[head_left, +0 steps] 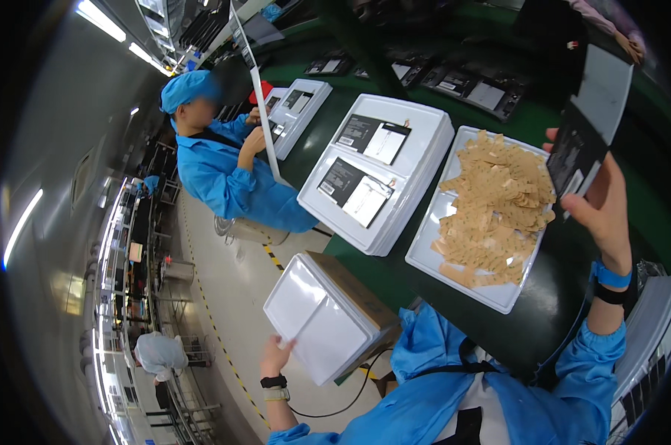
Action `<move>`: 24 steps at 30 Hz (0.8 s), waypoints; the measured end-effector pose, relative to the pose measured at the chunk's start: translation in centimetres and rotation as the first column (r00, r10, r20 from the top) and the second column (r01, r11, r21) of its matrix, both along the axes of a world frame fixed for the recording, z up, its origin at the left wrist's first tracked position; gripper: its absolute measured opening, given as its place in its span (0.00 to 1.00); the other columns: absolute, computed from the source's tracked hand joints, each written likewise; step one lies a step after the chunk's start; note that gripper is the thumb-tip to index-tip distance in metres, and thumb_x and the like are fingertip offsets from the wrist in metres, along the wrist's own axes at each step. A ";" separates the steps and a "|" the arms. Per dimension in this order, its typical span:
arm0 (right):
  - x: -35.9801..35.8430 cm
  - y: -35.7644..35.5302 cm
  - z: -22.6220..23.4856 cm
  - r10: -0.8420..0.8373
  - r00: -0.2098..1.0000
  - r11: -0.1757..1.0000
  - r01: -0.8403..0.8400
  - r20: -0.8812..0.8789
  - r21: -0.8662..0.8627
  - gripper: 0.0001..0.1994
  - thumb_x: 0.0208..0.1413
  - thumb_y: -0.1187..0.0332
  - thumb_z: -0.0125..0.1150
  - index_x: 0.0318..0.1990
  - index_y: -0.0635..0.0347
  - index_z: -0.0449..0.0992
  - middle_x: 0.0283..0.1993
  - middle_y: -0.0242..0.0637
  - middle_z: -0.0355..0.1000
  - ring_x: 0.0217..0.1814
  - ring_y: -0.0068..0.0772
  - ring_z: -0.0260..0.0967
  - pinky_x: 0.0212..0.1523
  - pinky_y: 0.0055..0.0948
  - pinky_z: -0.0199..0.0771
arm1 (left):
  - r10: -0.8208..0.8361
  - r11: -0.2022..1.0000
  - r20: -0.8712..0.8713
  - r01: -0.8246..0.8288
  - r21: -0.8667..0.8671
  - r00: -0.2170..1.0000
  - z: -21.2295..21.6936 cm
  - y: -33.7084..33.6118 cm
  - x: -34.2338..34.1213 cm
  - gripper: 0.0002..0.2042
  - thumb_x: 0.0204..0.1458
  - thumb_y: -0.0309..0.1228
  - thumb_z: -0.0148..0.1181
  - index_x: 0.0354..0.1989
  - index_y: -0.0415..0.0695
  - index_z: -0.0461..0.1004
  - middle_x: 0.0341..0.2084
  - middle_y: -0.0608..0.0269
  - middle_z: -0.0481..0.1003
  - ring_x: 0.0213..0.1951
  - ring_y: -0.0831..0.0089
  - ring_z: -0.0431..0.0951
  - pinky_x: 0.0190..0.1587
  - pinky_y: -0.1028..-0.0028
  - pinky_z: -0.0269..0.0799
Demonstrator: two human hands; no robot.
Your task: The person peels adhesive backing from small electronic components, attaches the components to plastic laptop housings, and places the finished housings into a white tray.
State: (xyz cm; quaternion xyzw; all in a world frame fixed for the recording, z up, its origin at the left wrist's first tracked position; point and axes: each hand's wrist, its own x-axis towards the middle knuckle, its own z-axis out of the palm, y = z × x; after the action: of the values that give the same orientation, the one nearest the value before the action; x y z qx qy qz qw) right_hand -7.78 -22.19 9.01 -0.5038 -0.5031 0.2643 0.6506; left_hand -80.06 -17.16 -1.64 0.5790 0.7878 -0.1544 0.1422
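My right hand (602, 204) is raised at the right, its thumb and fingers closed round a flat battery pack (579, 152) with a black labelled part. A smooth grey panel (606, 89) rises above the black part; whether both are one piece I cannot tell. Below and left of that hand, a white tray (504, 302) bears a heap of small tan paper pieces (495, 204). Down at the left, my left hand (275, 359) grips the near edge of an empty white tray (317, 308), which lies over a brown carton (361, 289).
Stacked white trays (417, 178) on the dark green bench carry two black-and-silver batteries (363, 193). A thin upright panel (257, 96) separates me from a blue-clad co-worker (220, 167) handling similar parts. Black device housings (476, 89) line the bench's far side. More trays (654, 334) stand right.
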 end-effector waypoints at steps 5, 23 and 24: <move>-0.9 0.6 -0.6 0.289 0.949 0.957 -0.284 -0.125 0.057 0.50 0.37 0.68 0.90 0.70 0.67 0.66 0.66 0.41 0.71 0.70 0.34 0.68 0.73 0.37 0.65 | -0.435 0.813 0.405 0.158 0.560 0.804 4.3 3.2 14.4 0.29 0.56 0.36 0.74 0.64 0.38 0.73 0.59 0.47 0.79 0.60 0.52 0.79 0.61 0.55 0.74; 3.0 -2.6 0.6 0.174 0.940 0.984 -0.155 0.293 -0.085 0.54 0.43 0.57 0.88 0.76 0.64 0.61 0.69 0.48 0.70 0.73 0.46 0.68 0.68 0.44 0.73 | -0.423 0.693 0.693 0.285 0.662 -0.583 11.0 7.9 60.4 0.37 0.50 0.29 0.73 0.70 0.37 0.65 0.64 0.51 0.72 0.62 0.61 0.76 0.68 0.60 0.70; 4.6 -2.6 1.4 0.164 0.952 0.986 -0.151 0.258 -0.070 0.48 0.47 0.59 0.86 0.75 0.62 0.65 0.70 0.45 0.71 0.72 0.41 0.69 0.66 0.42 0.76 | -0.392 0.692 0.662 0.269 0.670 -0.638 10.9 8.4 60.9 0.39 0.52 0.28 0.71 0.73 0.37 0.62 0.64 0.49 0.72 0.65 0.57 0.75 0.69 0.57 0.69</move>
State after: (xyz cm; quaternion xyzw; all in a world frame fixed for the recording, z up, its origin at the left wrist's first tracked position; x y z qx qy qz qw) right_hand -3.17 -24.83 10.40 -0.5086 -0.6167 0.2588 0.5423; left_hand -19.19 -8.77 9.26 0.6844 -0.0028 0.3815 0.6213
